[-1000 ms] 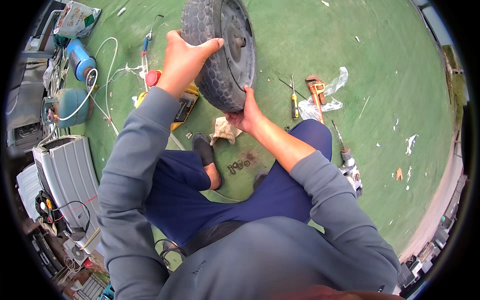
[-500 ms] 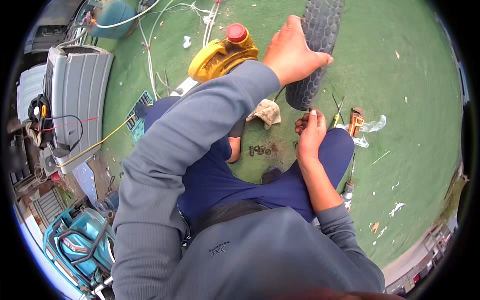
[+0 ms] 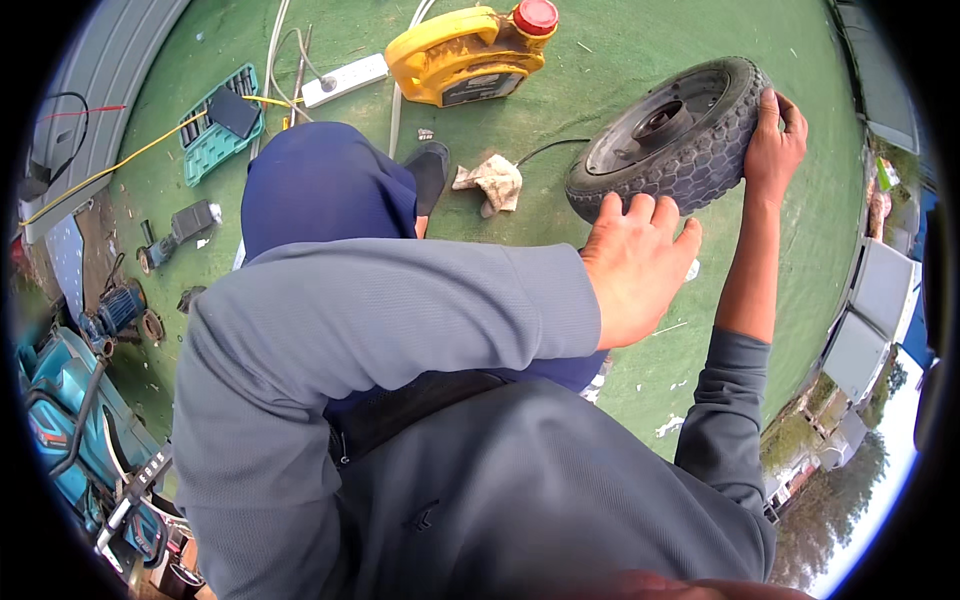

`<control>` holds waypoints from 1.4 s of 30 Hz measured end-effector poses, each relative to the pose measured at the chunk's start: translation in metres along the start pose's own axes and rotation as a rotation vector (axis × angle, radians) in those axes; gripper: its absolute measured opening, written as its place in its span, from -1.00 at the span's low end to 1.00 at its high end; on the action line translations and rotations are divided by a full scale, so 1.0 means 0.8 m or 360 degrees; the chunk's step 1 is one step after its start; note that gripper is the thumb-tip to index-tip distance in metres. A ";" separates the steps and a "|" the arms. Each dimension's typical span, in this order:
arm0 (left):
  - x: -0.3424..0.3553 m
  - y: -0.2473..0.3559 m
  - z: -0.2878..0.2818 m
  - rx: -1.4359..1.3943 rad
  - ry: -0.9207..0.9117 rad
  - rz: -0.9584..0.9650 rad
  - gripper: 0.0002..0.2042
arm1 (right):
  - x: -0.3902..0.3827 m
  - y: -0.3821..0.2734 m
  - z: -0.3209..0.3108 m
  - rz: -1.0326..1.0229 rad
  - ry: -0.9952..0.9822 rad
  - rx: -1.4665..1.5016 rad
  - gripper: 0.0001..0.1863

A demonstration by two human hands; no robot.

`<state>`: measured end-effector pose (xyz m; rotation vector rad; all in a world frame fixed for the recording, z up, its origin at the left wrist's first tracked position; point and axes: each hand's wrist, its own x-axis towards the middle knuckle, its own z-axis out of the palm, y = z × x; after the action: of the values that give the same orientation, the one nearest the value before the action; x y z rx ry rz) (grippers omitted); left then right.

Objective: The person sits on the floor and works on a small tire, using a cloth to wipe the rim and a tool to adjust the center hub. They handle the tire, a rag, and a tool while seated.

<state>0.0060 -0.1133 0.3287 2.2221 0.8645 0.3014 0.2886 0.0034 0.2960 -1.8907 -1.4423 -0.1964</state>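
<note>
A wheel with a black, honeycomb-treaded tire (image 3: 690,165) is tilted over the green floor, showing its dirty rim and hub. Along its far-right side, my right hand (image 3: 776,150) grips the tread, the thumb on the near side. My left hand (image 3: 640,265) is at the tire's near lower edge, fingers spread, fingertips against or just in front of the tread. A dirty, pale cloth or glove (image 3: 492,184) lies left of the wheel, beside my shoe. Between it and the wheel runs a thin black cable or hose (image 3: 548,148).
A yellow jug (image 3: 465,60) with a red cap stands beyond the cloth. Left of it lie a white power strip (image 3: 345,80) and an open teal tool case (image 3: 222,125). A power tool (image 3: 180,235) is on the floor at left, with teal equipment (image 3: 75,400) at lower left.
The wheel has turned from nearly edge-on to show its hub side. My right hand has come up from beside my knee to the tire; my left has shifted to its near edge. The view has swung.
</note>
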 end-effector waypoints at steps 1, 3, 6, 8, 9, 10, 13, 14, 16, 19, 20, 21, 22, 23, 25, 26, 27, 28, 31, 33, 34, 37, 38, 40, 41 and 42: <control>-0.018 0.002 -0.011 0.0022 -0.0194 0.0082 -0.21 | -0.006 -0.001 -0.002 -0.0022 -0.0035 0.0007 -0.67; -0.044 0.001 -0.023 0.0052 -0.0617 0.0201 -0.32 | -0.017 -0.013 -0.014 -0.0086 -0.0063 0.0048 -0.74; -0.052 -0.019 -0.034 0.0087 -0.1021 0.0272 -0.45 | -0.030 -0.011 -0.016 -0.0032 -0.0076 0.0128 -0.77; -0.055 -0.035 -0.033 0.0175 -0.1087 0.0320 -0.47 | -0.038 -0.005 -0.017 0.0028 -0.0095 0.0189 -0.79; -0.055 -0.040 -0.035 0.0361 -0.1039 0.0317 -0.47 | -0.040 -0.003 -0.018 0.0068 -0.0106 0.0218 -0.79; -0.055 -0.042 -0.037 0.0546 -0.0986 0.0313 -0.47 | -0.042 -0.002 -0.020 0.0108 -0.0116 0.0245 -0.79; -0.046 -0.049 -0.050 0.0826 -0.0938 0.0319 -0.46 | -0.045 0.001 -0.025 0.0175 -0.0150 0.0299 -0.80; -0.042 -0.051 -0.053 0.0837 -0.0946 0.0318 -0.47 | -0.045 0.001 -0.025 0.0172 -0.0145 0.0326 -0.80; -0.038 -0.055 -0.052 0.0831 -0.0961 0.0330 -0.47 | -0.045 0.005 -0.027 0.0156 -0.0142 0.0313 -0.80; -0.036 -0.058 -0.047 0.0807 -0.0998 0.0350 -0.49 | -0.044 0.012 -0.030 0.0123 -0.0148 0.0242 -0.80; -0.035 -0.059 -0.047 0.0822 -0.1019 0.0356 -0.50 | -0.043 0.011 -0.029 0.0121 -0.0144 0.0245 -0.80; -0.034 -0.060 -0.046 0.0835 -0.1041 0.0368 -0.51 | -0.044 0.012 -0.029 0.0122 -0.0139 0.0243 -0.80; -0.033 -0.062 -0.044 0.0835 -0.1038 0.0373 -0.51 | -0.045 0.013 -0.030 0.0111 -0.0145 0.0224 -0.80; -0.034 -0.066 -0.040 0.0834 -0.1036 0.0378 -0.51 | -0.046 0.015 -0.031 0.0099 -0.0153 0.0205 -0.80; -0.032 -0.069 -0.038 0.0857 -0.1049 0.0379 -0.51 | -0.048 0.018 -0.032 0.0084 -0.0156 0.0191 -0.80; -0.031 -0.069 -0.038 0.0875 -0.1063 0.0380 -0.51 | -0.049 0.019 -0.033 0.0080 -0.0153 0.0189 -0.80; -0.029 -0.070 -0.039 0.0890 -0.1079 0.0382 -0.51 | -0.051 0.022 -0.035 0.0078 -0.0153 0.0184 -0.80; -0.027 -0.070 -0.040 0.0886 -0.1113 0.0397 -0.51 | -0.054 0.024 -0.038 0.0082 -0.0155 0.0184 -0.80; -0.025 -0.069 -0.047 0.0876 -0.1177 0.0398 -0.50 | -0.059 0.026 -0.039 0.0085 -0.0163 0.0221 -0.79; -0.025 -0.070 -0.049 0.0863 -0.1167 0.0377 -0.49 | -0.062 0.022 -0.038 0.0087 -0.0161 0.0262 -0.79; -0.024 -0.071 -0.049 0.0870 -0.1183 0.0380 -0.49 | -0.063 0.022 -0.038 0.0073 -0.0169 0.0248 -0.79; -0.019 -0.074 -0.046 0.0882 -0.1205 0.0409 -0.49 | -0.070 0.028 -0.045 0.0047 -0.0182 0.0198 -0.79; -0.020 -0.077 -0.042 0.0877 -0.1191 0.0421 -0.49 | -0.073 0.029 -0.049 0.0044 -0.0186 0.0186 -0.79; -0.020 -0.080 -0.038 0.0871 -0.1187 0.0426 -0.50 | -0.077 0.033 -0.051 0.0055 -0.0193 0.0226 -0.78; -0.019 -0.081 -0.036 0.0871 -0.1196 0.0425 -0.51 | -0.081 0.037 -0.051 0.0070 -0.0193 0.0274 -0.78; -0.019 -0.080 -0.034 0.0870 -0.1205 0.0424 -0.51 | -0.083 0.039 -0.052 0.0086 -0.0192 0.0323 -0.78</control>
<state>-0.0491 -0.0752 0.3037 2.6364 0.2398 -0.7056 0.3052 -0.0773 0.2763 -1.7980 -1.4306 0.0888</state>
